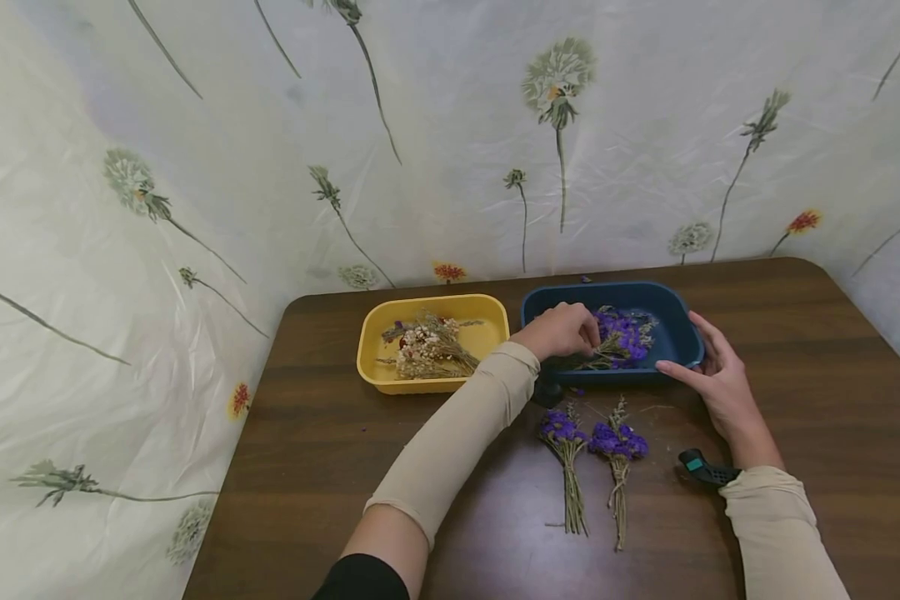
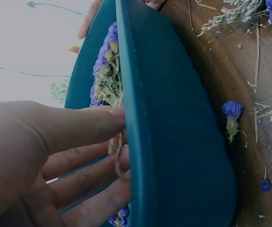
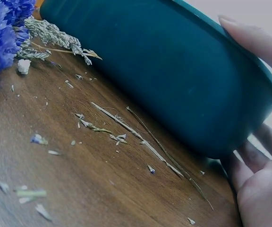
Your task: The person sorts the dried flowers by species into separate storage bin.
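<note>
My left hand [image 1: 566, 331] reaches into the blue tray [image 1: 678, 333] and pinches the stems of a purple dried-flower bunch [image 1: 626, 337] between thumb and fingers. A loop of twine hangs by those stems in the left wrist view, where the tray wall hides part of the bunch. My right hand [image 1: 723, 396] grips the tray's right end, thumb on the near rim and fingers around the end wall. Two more purple bunches lie on the table in front of the tray: a left one [image 1: 567, 467] and a right one [image 1: 619, 475], the latter tied with twine.
To the left stands a yellow tray [image 1: 367, 358] holding pale dried flowers [image 1: 427, 342]. Loose stems [image 3: 140, 137], a fallen purple blossom [image 2: 232, 111] and small bits litter the brown table [image 1: 292, 467]. Behind it hangs a flower-printed sheet [image 1: 450, 125].
</note>
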`<state>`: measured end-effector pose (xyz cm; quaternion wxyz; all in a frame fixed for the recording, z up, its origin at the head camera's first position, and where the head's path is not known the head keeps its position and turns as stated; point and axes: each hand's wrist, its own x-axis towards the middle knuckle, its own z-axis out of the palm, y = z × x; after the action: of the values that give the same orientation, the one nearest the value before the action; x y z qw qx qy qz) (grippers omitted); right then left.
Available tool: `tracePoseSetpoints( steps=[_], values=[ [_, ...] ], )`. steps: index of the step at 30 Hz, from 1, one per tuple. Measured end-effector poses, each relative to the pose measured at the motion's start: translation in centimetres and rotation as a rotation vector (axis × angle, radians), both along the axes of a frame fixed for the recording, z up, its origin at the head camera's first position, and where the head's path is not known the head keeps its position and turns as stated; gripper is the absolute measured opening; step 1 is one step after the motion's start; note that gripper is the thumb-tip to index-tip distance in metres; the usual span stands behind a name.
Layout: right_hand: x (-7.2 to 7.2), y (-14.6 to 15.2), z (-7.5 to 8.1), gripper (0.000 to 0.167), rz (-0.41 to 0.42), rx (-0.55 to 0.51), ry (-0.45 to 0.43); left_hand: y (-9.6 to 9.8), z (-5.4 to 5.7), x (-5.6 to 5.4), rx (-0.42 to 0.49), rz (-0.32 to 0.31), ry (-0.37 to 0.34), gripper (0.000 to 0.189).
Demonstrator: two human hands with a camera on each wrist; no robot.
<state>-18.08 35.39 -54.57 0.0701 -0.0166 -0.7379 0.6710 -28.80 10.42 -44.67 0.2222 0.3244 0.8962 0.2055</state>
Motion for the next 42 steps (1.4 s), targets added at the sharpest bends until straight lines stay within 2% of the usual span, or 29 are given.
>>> tracePoseSetpoints(
  steps=[5, 9, 15, 20, 25, 28, 32, 37, 42],
  values=[
    [0.1, 0.0, -0.1, 0.089, 0.004, -0.006, 0.004, -0.5, -0.1, -0.2, 0.009, -0.055, -0.014, 0.017],
    [0.0, 0.0, 0.0, 0.089, -0.004, 0.009, 0.0, -1.4, 0.0, -0.2, 0.062, -0.07, 0.006, 0.02],
    [0.0, 0.0, 0.0, 0.089, -0.005, 0.027, -0.004, -3.3, 0.4, 0.3, 0.165, -0.042, 0.058, 0.022],
    [-0.1, -0.1, 0.0, 0.089, -0.003, 0.017, -0.004, -5.2, 0.8, 1.4, 0.267, -0.017, 0.072, 0.023],
    [0.1, -0.1, 0.0, 0.088, -0.01, 0.025, -0.01, -6.8, 0.7, 3.4, 0.357, 0.032, 0.064, 0.018],
    [0.2, -0.1, -0.1, 0.088, -0.011, 0.032, -0.014, -7.6, 0.4, 4.8, 0.403, 0.082, 0.096, 0.014],
    [0.2, -0.1, -0.1, 0.088, -0.009, 0.027, -0.014, -8.3, -0.4, 6.8, 0.427, 0.14, 0.134, 0.019],
    [0.1, 0.0, -0.1, 0.088, -0.011, 0.021, -0.011, -9.0, -1.7, 9.4, 0.368, 0.168, 0.153, 0.025],
    [0.1, 0.0, 0.0, 0.088, -0.003, 0.01, -0.012, -9.4, -3.1, 12.1, 0.216, 0.17, 0.252, 0.035]
  ],
)
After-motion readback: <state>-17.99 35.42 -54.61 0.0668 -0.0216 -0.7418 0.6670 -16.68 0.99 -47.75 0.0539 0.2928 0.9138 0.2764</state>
